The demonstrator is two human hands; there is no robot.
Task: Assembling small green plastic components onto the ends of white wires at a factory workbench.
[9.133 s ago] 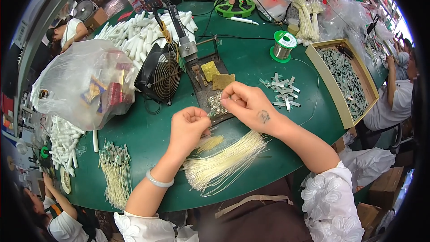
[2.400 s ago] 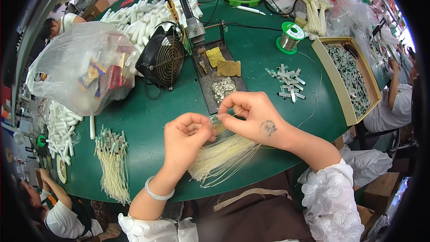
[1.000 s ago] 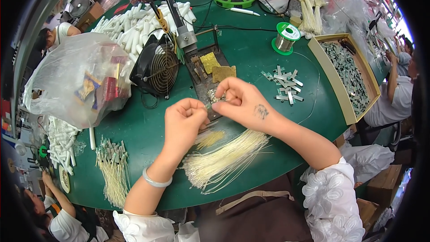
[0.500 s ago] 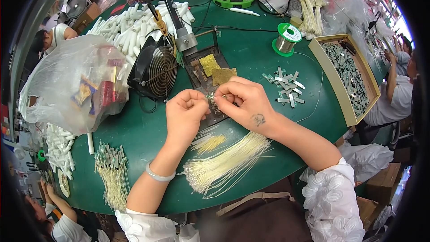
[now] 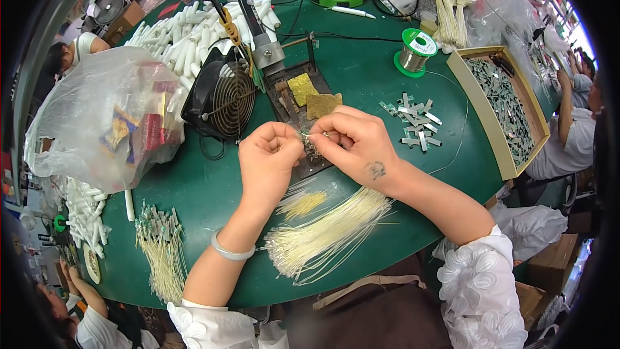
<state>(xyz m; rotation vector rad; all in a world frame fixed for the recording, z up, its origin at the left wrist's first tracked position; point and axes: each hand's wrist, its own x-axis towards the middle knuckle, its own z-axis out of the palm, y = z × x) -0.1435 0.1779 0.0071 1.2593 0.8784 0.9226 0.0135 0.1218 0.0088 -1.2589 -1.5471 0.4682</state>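
Note:
My left hand (image 5: 268,158) is closed in a pinch, and its fingertips meet those of my right hand (image 5: 358,142) above a dark work stand. Between them shows a small green-and-silver circuit board (image 5: 304,134), mostly covered by the fingers. My right thumb and forefinger are pinched together, and a thin pale bit like a wire end shows at them. Below the hands lie a large bundle of pale wires (image 5: 323,236) and a small yellowish bundle (image 5: 303,204). Loose circuit boards (image 5: 420,119) are heaped right of my right hand. Wired boards (image 5: 161,245) lie left of my left forearm.
A soldering stand (image 5: 268,58) with yellow sponge pieces (image 5: 301,89) is just beyond the hands, beside a black fan (image 5: 223,100). A solder spool (image 5: 415,52), a box of boards (image 5: 500,110), a plastic bag (image 5: 103,123) and white tubes (image 5: 194,35) surround it. Co-workers sit at both sides.
Both hands stay together in nearly the same place, still pinching. The right hand's fingers have shifted very slightly; the whole view has moved a little.

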